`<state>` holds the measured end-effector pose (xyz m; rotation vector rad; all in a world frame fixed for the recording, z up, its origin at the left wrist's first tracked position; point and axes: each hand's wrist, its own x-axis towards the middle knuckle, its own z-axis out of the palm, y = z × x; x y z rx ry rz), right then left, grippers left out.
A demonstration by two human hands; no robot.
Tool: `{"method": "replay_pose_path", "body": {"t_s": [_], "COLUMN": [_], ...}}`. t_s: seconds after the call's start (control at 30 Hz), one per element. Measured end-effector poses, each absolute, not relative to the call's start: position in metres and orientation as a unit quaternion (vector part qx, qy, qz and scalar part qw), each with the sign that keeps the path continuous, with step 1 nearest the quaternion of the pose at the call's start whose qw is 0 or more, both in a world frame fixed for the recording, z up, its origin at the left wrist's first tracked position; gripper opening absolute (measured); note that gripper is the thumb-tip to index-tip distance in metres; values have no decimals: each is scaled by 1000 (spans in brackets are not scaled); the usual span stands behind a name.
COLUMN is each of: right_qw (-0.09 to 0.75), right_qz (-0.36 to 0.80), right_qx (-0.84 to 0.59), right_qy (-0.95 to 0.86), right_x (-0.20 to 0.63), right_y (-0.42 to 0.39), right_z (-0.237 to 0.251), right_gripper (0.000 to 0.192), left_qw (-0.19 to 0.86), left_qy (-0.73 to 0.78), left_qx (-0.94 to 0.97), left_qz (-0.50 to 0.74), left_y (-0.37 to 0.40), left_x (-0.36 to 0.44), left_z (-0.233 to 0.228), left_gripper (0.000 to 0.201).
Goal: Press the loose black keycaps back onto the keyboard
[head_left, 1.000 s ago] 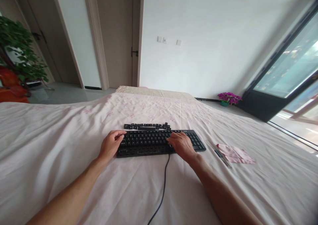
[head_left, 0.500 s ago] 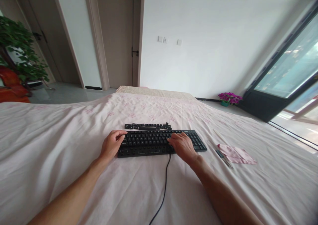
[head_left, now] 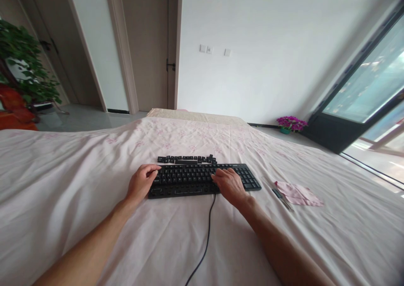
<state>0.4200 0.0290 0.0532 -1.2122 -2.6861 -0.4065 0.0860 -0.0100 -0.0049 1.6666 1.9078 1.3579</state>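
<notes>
Both bare forearms are extending forward from the lower edge of the view and converging toward the centre. The left hand [head_left: 141, 185] is lying palm down, wrist slightly bent, with its fingers [head_left: 153, 169] curling inward and the thumb side facing up; the grip is loose and is enclosing nothing. The right hand [head_left: 229, 184] is lying palm down with its fingers [head_left: 219, 174] spreading flat and pointing left and forward; it is grasping nothing. The two hands are sitting well apart at the same height.
</notes>
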Motion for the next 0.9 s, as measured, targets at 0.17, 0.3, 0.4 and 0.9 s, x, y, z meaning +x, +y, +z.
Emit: {"method": "replay_pose_path", "body": {"t_s": [0.17, 0.3, 0.4, 0.9], "right_qw": [66, 51, 39, 185], "right_qz": [-134, -145, -150, 23], "right_qx": [-414, -418, -420, -510], "right_qy": [-898, -895, -894, -840], "right_x": [418, 416, 413, 445], "right_y": [22, 16, 12, 72], "right_z": [57, 56, 54, 66], "right_gripper": [20, 25, 31, 33], "left_qw": [130, 123, 124, 135], "left_qy": [658, 657, 658, 649], "left_qx": [578, 580, 581, 580], "left_qz": [466, 465, 463, 474], "left_y": [-10, -10, -11, -6], "left_x": [85, 85, 86, 83], "left_z": [-5, -5, -4, -10], "left_gripper": [26, 26, 26, 26]}}
